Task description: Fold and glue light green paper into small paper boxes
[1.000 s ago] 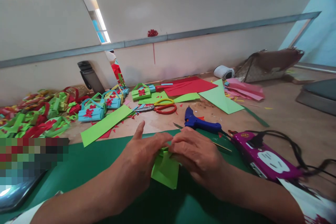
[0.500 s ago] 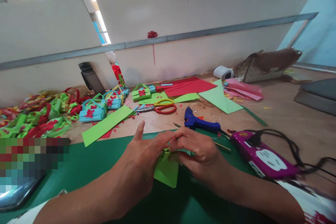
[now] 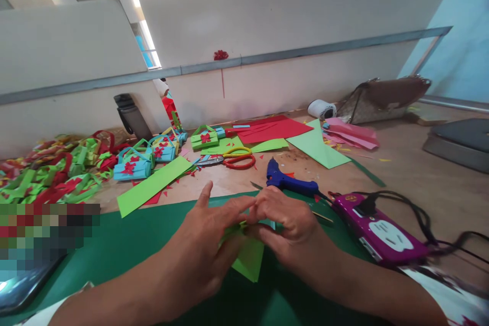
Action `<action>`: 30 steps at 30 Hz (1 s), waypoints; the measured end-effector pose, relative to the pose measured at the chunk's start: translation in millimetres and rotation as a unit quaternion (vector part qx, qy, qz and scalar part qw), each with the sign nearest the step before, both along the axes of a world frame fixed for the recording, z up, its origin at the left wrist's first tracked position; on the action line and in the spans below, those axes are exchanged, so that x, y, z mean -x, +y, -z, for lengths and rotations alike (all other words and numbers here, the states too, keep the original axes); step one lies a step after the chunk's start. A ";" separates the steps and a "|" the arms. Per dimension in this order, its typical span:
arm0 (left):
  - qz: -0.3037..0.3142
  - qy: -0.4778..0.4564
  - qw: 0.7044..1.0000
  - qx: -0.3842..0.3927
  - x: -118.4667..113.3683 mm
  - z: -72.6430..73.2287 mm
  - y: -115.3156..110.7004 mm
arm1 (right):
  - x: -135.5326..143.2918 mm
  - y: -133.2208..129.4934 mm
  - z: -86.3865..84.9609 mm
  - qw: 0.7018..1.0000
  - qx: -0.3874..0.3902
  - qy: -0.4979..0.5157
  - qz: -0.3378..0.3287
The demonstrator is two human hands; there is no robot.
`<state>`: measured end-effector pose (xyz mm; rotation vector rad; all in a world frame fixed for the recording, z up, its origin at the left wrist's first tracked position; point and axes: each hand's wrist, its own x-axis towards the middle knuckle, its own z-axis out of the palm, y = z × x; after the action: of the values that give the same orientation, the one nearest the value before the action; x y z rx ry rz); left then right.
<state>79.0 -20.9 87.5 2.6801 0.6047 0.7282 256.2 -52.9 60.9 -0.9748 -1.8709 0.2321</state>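
Observation:
Over the green mat (image 3: pixel 126 249), a folded piece of light green paper (image 3: pixel 250 260) hangs below both hands, its lower corner pointing down. My left hand (image 3: pixel 212 234) has its fingers bent round the paper's left side, thumb raised. My right hand (image 3: pixel 286 219) pinches the paper's upper right edge, fingertips against those of my left hand. The pinched top of the paper is mostly hidden by the fingers. Just beyond my right hand lies a blue glue gun (image 3: pixel 290 181).
Scissors (image 3: pixel 239 158), a long green strip (image 3: pixel 153 186), red sheets (image 3: pixel 273 130) and small paper bags (image 3: pixel 132 168) lie behind the mat. A purple power strip (image 3: pixel 382 229) with cables is at right, a phone (image 3: pixel 34 280) at left, a black bottle (image 3: pixel 133 117) further back.
The green paper has tilted, its lower corner shifting slightly right and down. The fingers of my left hand now cover more of its left side. The view has shifted a little.

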 end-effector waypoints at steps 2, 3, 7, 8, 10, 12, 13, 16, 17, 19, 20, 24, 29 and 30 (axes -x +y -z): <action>-0.010 -0.018 1.000 0.013 -2.4 3.5 1.1 | 0.1 0.1 1.8 1.000 -0.014 -0.002 -0.003; -0.015 -0.022 0.999 0.018 -3.4 4.7 1.4 | 0.2 0.2 2.9 1.000 -0.020 -0.003 -0.003; -0.025 -0.027 0.999 0.018 -5.1 5.9 1.5 | 0.0 -0.4 6.4 0.999 -0.025 -0.018 0.022; -0.025 -0.032 0.999 0.012 -5.0 6.0 1.5 | -0.2 -0.7 6.4 0.999 -0.022 -0.023 0.030; -0.024 -0.046 0.999 0.000 -4.3 6.9 2.0 | -0.9 -1.3 5.3 0.998 -0.014 -0.030 0.046; -0.032 -0.061 0.997 -0.017 -3.4 8.1 2.8 | -2.1 -1.6 3.0 0.998 -0.008 -0.032 0.052; -0.041 -0.067 0.997 -0.024 -2.9 8.6 3.4 | -2.8 -1.6 1.9 0.998 -0.002 -0.032 0.052; -0.066 -0.080 0.994 -0.037 -2.2 9.2 5.5 | -4.3 -1.6 -0.4 0.997 0.035 -0.026 0.060; -0.071 -0.087 0.993 -0.040 -2.1 9.4 6.2 | -4.4 -1.6 -0.6 0.996 0.052 -0.021 0.064; -0.075 -0.101 0.991 -0.046 -2.2 10.0 7.8 | -4.3 -1.9 -0.6 0.995 0.079 -0.007 0.065; -0.075 -0.110 0.990 -0.052 -2.2 10.7 8.6 | -4.0 -2.2 -0.6 0.994 0.086 0.001 0.063; -0.062 -0.126 0.988 -0.066 -2.3 13.8 11.3 | -2.9 -4.2 -1.9 0.994 0.088 0.034 0.050; -0.059 -0.124 0.989 -0.048 -1.9 14.7 13.0 | -4.1 -5.6 -4.2 0.992 0.104 0.064 0.036; -0.060 -0.122 0.990 -0.045 -1.7 14.6 13.0 | -4.6 -5.6 -4.1 0.992 0.100 0.064 0.037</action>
<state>80.7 -7.9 72.9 2.5950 0.6863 1.1228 260.8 -58.5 65.1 -1.1352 -1.7141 0.4351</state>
